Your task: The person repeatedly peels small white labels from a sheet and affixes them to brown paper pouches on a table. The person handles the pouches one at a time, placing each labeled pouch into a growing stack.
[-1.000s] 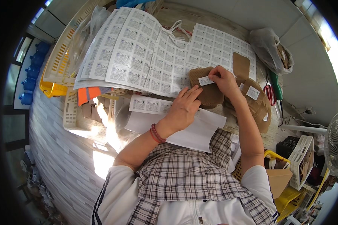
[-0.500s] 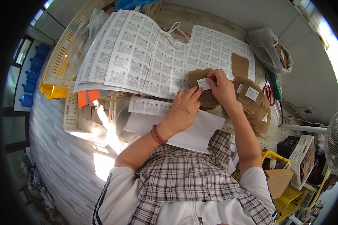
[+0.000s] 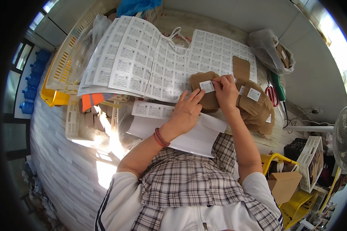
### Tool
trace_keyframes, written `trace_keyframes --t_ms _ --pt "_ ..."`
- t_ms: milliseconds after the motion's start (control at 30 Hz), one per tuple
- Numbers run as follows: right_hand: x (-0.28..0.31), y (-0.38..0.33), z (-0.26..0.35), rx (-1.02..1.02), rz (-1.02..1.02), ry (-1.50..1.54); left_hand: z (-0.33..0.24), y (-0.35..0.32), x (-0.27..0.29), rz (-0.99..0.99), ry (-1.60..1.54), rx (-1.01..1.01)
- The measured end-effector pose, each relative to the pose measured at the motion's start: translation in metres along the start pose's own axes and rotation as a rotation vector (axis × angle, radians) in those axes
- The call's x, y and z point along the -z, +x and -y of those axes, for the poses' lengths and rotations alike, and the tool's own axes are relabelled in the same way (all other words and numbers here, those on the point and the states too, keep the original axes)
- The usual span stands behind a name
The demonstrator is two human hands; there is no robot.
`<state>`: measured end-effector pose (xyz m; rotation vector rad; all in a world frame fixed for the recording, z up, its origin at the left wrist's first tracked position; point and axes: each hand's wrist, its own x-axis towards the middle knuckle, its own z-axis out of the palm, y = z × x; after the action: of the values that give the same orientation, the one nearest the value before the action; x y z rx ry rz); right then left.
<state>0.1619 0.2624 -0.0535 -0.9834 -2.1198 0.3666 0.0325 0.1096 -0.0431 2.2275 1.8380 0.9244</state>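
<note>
A brown textured cloth piece, possibly an insole, [image 3: 198, 79] lies at the table's front, on others like it. On its face is a small white printed label [image 3: 207, 86]. My right hand [image 3: 226, 92] pinches at the label's upper right edge, fingertips pressed together. My left hand [image 3: 186, 114] has its fingers stretched out, their tips at the label's lower left and the brown piece. Close to my right wrist is a pile of similar brown pieces [image 3: 254, 109], some with white labels. Another brown piece [image 3: 241, 68] lies behind that pile.
Sheets of printed labels [image 3: 133, 57] spread over the table's left and middle. A partly used label sheet [image 3: 173, 133] hangs over my lap. Red-handled scissors [image 3: 272, 95], a green-handled tool [image 3: 278, 86] and a plastic bag [image 3: 268, 50] are at right. A fan [image 3: 345, 138] stands far right.
My right fingers have shifted slightly along the label's upper right edge, and more of the label shows. My left hand stays nearly in place. The whole view has shifted a little.
</note>
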Motion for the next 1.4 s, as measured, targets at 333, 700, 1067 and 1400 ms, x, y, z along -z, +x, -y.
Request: trace_keyframes --t_ms 333,700,1067,1400 --pt "0.018 -0.001 -0.002 -0.142 -0.067 0.044 0.007 -0.003 -0.001 0.030 -0.108 -0.001" --pt "0.102 -0.011 -0.001 0.086 -0.276 -0.531 0.012 -0.005 0.001 -0.015 -0.146 -0.029" --pt "0.051 -0.101 0.055 0.154 0.012 0.092 -0.010 -0.015 0.013 -0.077 -0.247 0.067" --pt "0.052 -0.097 0.042 0.392 -0.070 0.033 0.002 -0.032 0.019 0.059 -0.453 0.438"
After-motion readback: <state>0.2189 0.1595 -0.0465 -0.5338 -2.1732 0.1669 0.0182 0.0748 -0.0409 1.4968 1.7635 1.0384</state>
